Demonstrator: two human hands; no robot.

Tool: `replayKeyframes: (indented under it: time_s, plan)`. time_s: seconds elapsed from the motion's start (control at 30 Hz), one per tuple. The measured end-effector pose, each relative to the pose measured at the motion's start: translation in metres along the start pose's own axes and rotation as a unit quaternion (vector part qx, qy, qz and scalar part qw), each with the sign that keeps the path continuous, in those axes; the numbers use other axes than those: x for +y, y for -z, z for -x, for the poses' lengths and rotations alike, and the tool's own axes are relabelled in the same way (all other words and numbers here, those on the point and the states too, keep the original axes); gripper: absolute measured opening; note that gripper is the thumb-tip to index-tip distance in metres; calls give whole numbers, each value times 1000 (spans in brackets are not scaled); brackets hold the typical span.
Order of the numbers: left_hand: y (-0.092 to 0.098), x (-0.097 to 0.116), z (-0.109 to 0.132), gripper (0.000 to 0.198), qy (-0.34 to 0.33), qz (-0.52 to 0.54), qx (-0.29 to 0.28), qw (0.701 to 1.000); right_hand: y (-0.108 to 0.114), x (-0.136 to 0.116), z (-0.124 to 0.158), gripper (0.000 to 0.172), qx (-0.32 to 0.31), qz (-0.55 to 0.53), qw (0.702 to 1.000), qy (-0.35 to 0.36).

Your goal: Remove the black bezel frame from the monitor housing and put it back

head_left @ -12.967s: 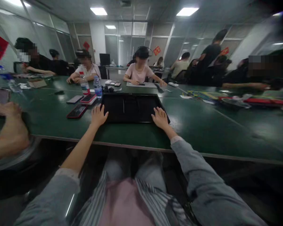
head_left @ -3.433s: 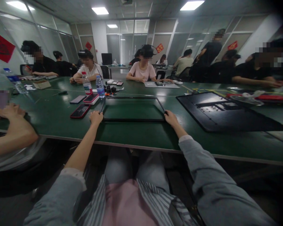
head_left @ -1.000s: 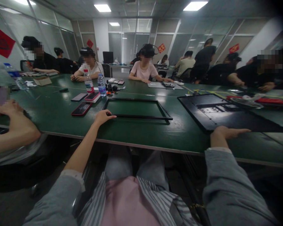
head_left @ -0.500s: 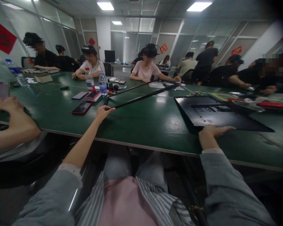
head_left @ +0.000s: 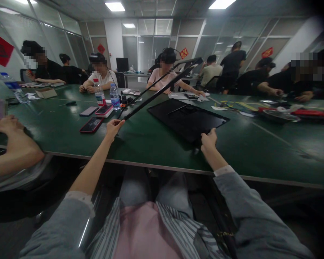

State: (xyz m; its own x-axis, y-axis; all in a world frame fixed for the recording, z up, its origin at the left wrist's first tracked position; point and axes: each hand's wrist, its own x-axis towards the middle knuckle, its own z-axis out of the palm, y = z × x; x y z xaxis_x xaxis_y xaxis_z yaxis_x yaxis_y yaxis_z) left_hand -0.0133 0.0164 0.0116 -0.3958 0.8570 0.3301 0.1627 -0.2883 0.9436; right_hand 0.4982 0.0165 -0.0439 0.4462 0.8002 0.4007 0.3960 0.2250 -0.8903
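My left hand (head_left: 113, 128) pinches the near corner of a thin black rectangular frame (head_left: 162, 87). The frame is tilted up steeply off the green table (head_left: 156, 144), its far end raised toward the people opposite. My right hand (head_left: 209, 141) grips the near corner of a flat black panel (head_left: 186, 118), which lies on the table in front of me, just right of the raised frame.
Three phones (head_left: 91, 125) and two water bottles (head_left: 113, 96) lie left of the frame. A neighbour's arm (head_left: 10, 144) rests on the table's left edge. Several people sit round the far side. Coloured clutter (head_left: 286, 112) sits at the right.
My left hand has tilted the frame higher off the table. My right hand has dragged the black panel from the right to the middle, in front of me.
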Motion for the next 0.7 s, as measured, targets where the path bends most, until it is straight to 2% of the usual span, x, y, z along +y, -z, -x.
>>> replayKeyframes:
  time_s: [0.1, 0.23, 0.3, 0.33, 0.43, 0.5, 0.57, 0.63, 0.7]
  plan:
    - [-1, -3, -1, 52, -20, -10, -1, 1000, -12, -11, 2, 100, -16, -74, 994, -84]
    - [0, -7, -2, 49, -53, -50, 2, 997, -16, -27, -10, 93, -121, -119, 971, -166]
    - [2, -7, -2, 47, -74, -88, 1, 993, -15, -33, -19, 76, -141, -96, 975, -142]
    - [3, -6, -1, 46, -86, -111, -2, 990, -15, -36, -24, 63, -126, -86, 982, -114]
    - [5, -2, 4, 42, -120, -181, -12, 976, -10, -47, -40, 30, -30, -111, 992, -54]
    - [5, 1, 8, 41, -146, -223, -24, 964, -3, -55, -50, 31, -20, -174, 982, -77]
    - [4, 1, 11, 39, -174, -253, -43, 951, 6, -64, -59, 44, -80, -218, 966, -116]
    - [3, 0, 13, 39, -193, -273, -63, 940, 10, -68, -62, 47, -141, -208, 959, -132]
    - [4, -2, 13, 38, -196, -291, -76, 933, 8, -67, -59, 44, -157, -153, 969, -117]
